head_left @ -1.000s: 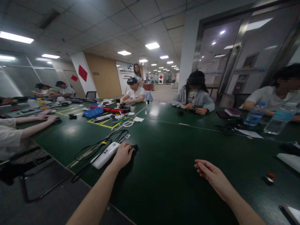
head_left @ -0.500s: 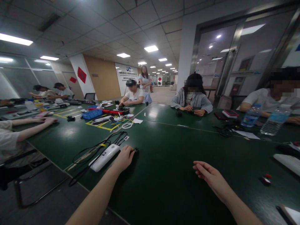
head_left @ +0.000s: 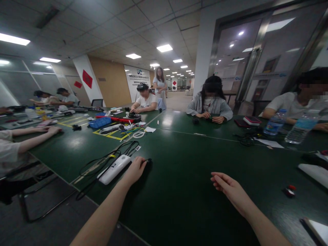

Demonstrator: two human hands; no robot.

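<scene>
The relation that matters sits at your left hand (head_left: 135, 169): the small dark piece (head_left: 149, 160) is right at its fingertips, on the far right side of them. That grip looks closed on it, thumb and fingers pinched together, the piece poking out past them. Its long axis is hard to call (too small and too dark to be sure), though the visible end points away from you and to the right.

Your left hand is plainly the nearer one. Your right hand (head_left: 227, 184) is well apart, off to the right, fingers loosely curled with the thumb alongside; you can't tell from here whether anything is tucked inside that grip.

Just left of your left hand lies a white case (head_left: 114, 169) marked 2, its length slanting away and to the right, with a black cable (head_left: 96, 159) looped beside it. The dark green tabletop (head_left: 179, 194) stretches between your hands, and a small red-and-black item (head_left: 290, 191) sits beyond the right one.

Across the room, co-workers sit around the table, a blue basket (head_left: 99, 122) stands farther left, and two water bottles (head_left: 275, 123) stand at right.
</scene>
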